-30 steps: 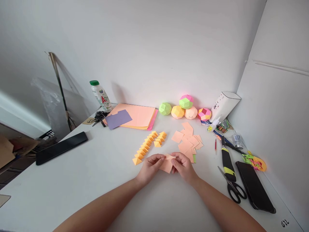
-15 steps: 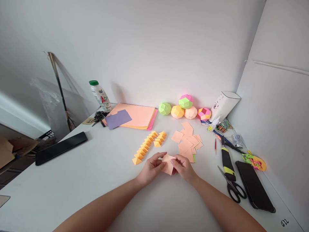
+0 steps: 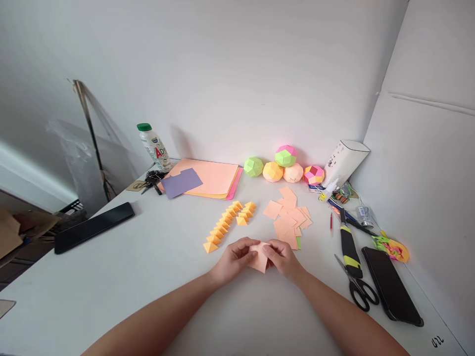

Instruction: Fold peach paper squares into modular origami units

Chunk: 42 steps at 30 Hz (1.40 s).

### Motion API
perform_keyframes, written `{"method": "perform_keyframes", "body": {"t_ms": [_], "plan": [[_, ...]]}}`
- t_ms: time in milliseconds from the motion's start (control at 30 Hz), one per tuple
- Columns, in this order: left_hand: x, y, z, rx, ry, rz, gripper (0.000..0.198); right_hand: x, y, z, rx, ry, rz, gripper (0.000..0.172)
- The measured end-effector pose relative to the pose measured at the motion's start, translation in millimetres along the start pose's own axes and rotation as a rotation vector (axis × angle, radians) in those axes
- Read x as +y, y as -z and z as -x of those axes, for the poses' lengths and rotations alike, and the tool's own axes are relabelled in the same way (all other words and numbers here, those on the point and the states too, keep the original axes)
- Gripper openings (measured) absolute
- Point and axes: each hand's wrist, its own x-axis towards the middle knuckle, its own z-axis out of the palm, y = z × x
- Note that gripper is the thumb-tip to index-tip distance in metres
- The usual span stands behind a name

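Observation:
Between my two hands is a small peach paper square (image 3: 259, 262), held above the near middle of the table. My left hand (image 3: 234, 260) pinches its left side, thumb on the face that I see. On the right edge, my right hand (image 3: 284, 258) grips it with the thumb on top and the other fingers partly hidden behind. Just beyond lies a loose pile of peach paper pieces (image 3: 287, 222), with a bit of green under it. Folded orange paper pieces (image 3: 221, 226) stand in two rows to the left of the pile.
Faceted paper balls (image 3: 272, 172) sit along the wall, beside stacked coloured sheets (image 3: 215, 178) with a purple piece (image 3: 181, 183) on top. At right lie scissors (image 3: 358, 287), a utility knife (image 3: 351, 249) and a phone (image 3: 391, 287). A bottle (image 3: 156, 148) stands back left, a black slab (image 3: 94, 227) nearer.
The paper square has shifted and turned slightly between my fingers, its lower corner now a little nearer to me. My left fingers have closed in over its top edge.

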Motion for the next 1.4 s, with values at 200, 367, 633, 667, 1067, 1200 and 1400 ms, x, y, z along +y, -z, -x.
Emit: {"method": "perform_keyframes", "body": {"t_ms": [200, 367, 633, 667, 1067, 1200, 1400], "plan": [[7.7, -3.9, -1.5, -0.054, -0.064, 0.189, 0.02, 3.1, 1.5, -1.3, -0.027, -0.007, -0.01, 0.031], [11.5, -4.8, -1.0, -0.073, -0.038, 0.227, 0.024, 5.1, 1.5, -1.7, -0.031, -0.016, -0.018, 0.031], [8.8, -1.6, -0.9, -0.018, 0.02, 0.161, 0.027, 1.0, 0.9, -1.1, -0.033, -0.005, -0.012, 0.031], [9.0, -1.8, -1.0, -0.015, 0.022, 0.171, 0.026, 1.2, 0.6, -0.9, -0.028, -0.006, -0.014, 0.03], [11.6, -3.4, -1.5, 0.002, 0.022, 0.189, 0.026, 12.9, 1.0, -2.1, 0.028, 0.012, -0.083, 0.023], [12.6, -4.5, -1.7, -0.041, 0.008, 0.223, 0.026, 12.9, 1.6, -1.6, 0.019, 0.021, -0.064, 0.021], [10.9, -4.2, -2.5, -0.052, 0.01, 0.228, 0.027, 7.8, 0.9, -0.6, 0.03, 0.023, 0.024, 0.021]]}}
